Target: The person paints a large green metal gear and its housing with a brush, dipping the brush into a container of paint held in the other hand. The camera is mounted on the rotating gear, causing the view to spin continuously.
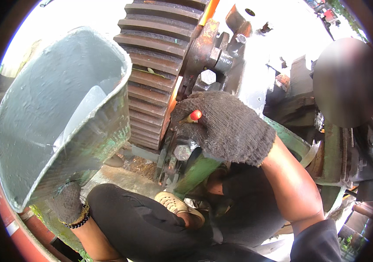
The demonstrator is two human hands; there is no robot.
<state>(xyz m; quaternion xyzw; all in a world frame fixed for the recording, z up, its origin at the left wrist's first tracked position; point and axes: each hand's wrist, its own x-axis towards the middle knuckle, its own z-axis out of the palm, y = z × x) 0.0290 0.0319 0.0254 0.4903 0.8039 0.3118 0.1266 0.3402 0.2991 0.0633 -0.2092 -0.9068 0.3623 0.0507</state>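
My left hand [67, 201], in a dark knit glove with a bead bracelet at the wrist, grips the lower edge of a large curved grey metal cover [51, 109] and holds it up at the left. My right hand [225, 126], also gloved, has a red fingertip poking through a hole. It lies curled over a machine part just right of a big rusty toothed gear [156, 65]. What sits under its palm is hidden. A hex nut [208, 77] is above this hand and another hex nut [182, 153] is below it.
A green frame bar [197, 172] runs down under my right hand. My knee in dark trousers [138, 218] and a pale shoe [175, 203] are below. Another person's head [348, 83] is at the right, beside more machine parts [348, 161]. A red pipe [7, 218] curves along the lower left.
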